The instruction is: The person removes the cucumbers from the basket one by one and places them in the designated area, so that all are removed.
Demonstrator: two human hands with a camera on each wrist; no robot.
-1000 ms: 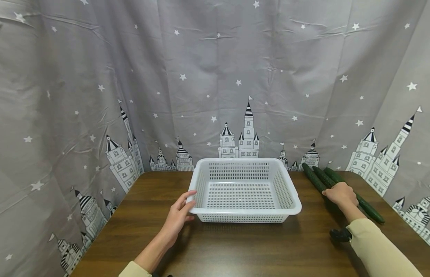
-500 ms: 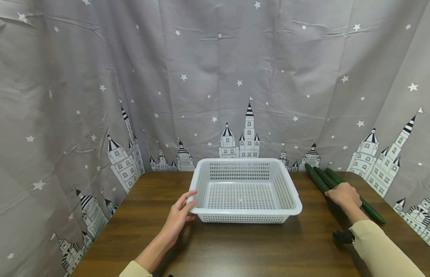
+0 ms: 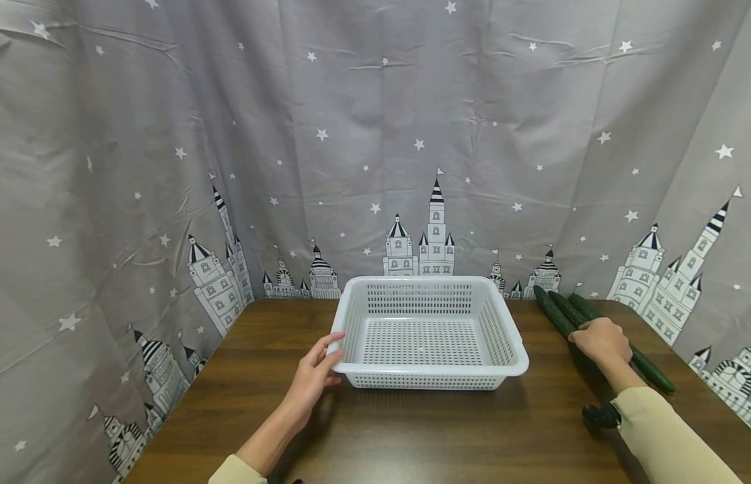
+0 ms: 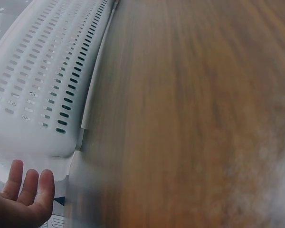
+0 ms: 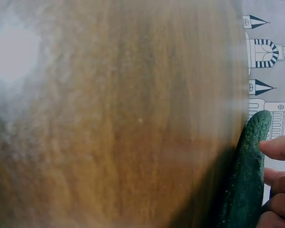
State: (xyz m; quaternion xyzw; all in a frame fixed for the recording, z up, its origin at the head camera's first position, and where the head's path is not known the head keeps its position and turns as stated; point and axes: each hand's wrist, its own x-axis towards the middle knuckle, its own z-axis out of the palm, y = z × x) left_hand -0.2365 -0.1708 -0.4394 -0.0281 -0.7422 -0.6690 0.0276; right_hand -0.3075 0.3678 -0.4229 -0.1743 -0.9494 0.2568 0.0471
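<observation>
My left hand (image 3: 311, 376) grips the left front corner of a white plastic basket (image 3: 423, 370), a finger and thumb at its rim and others below. In the left wrist view its fingers (image 4: 45, 186) show close beside the perforated outer wall of the basket. At the right, three dark green cucumbers lie slanting side by side. My right hand (image 3: 602, 339) curls over the leftmost cucumber (image 3: 552, 310) and covers parts of the three. In the right wrist view the bumpy cucumber (image 5: 244, 180) has fingers (image 5: 279, 148) against its far side.
The middle cucumber (image 3: 567, 309) and the rightmost cucumber (image 3: 653, 370) lie near the right table edge. Brown wooden table (image 3: 423, 437) surface spreads in front of the basket. A grey curtain (image 3: 327, 188) with stars and castles hangs behind the table and along both sides.
My right hand has shifted slightly right, and the leftmost cucumber has moved a little closer to the other two. The left hand and the basket have stayed in place.
</observation>
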